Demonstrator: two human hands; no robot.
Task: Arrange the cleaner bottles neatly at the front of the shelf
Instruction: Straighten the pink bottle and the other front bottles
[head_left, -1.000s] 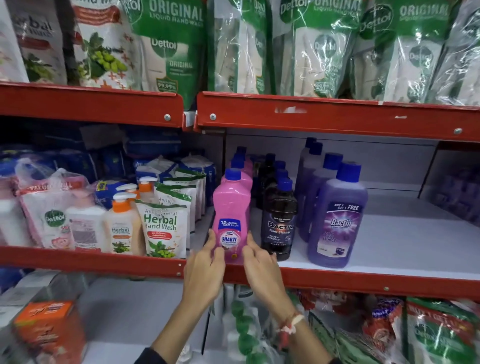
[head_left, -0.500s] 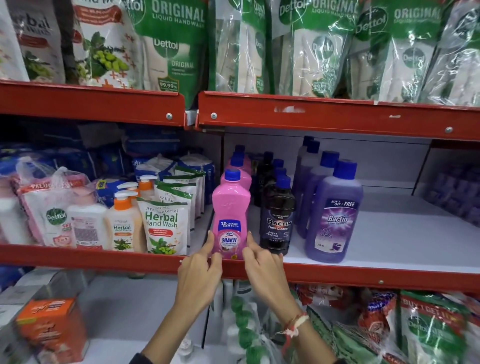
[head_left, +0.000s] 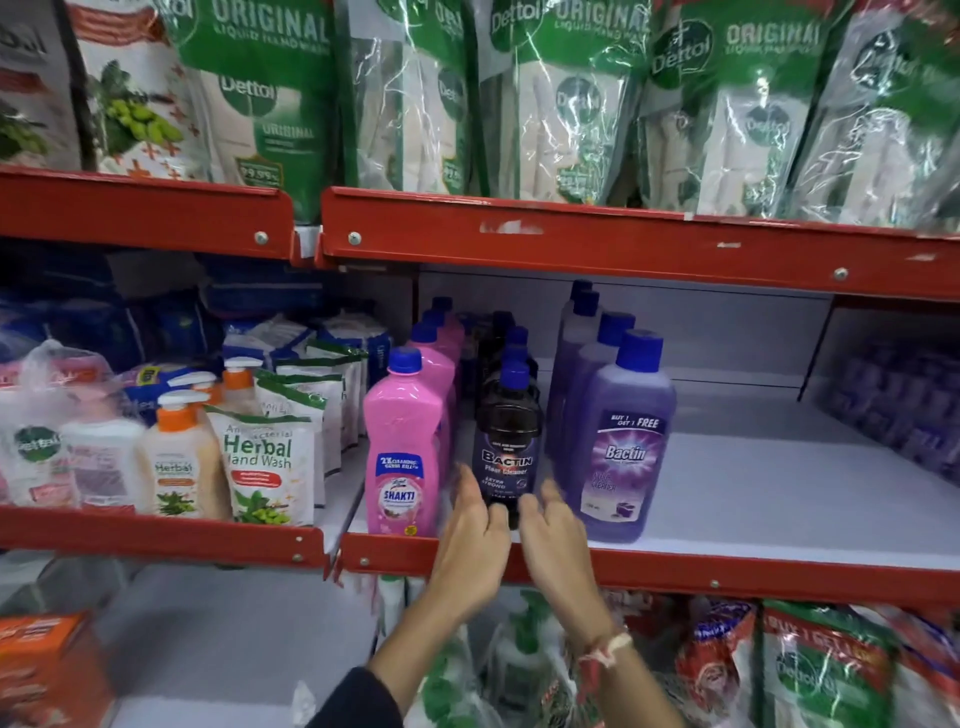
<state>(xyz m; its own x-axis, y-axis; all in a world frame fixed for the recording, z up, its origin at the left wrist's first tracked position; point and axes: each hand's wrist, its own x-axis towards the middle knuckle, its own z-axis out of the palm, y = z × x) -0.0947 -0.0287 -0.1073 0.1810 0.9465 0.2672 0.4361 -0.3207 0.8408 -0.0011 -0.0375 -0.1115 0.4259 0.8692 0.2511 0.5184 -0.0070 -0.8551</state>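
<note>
Both forearms reach up from below to the black bottle standing at the front of the white shelf, between the pink bottle and purple bottle. The left hand and right hand flank its base, fingers loosely spread (contact unclear, blurred)

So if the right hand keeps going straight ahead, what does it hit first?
Most likely the black bottle: the right hand points at its lower right side, fingertips almost there. The purple bottle stands close on the right.
</note>
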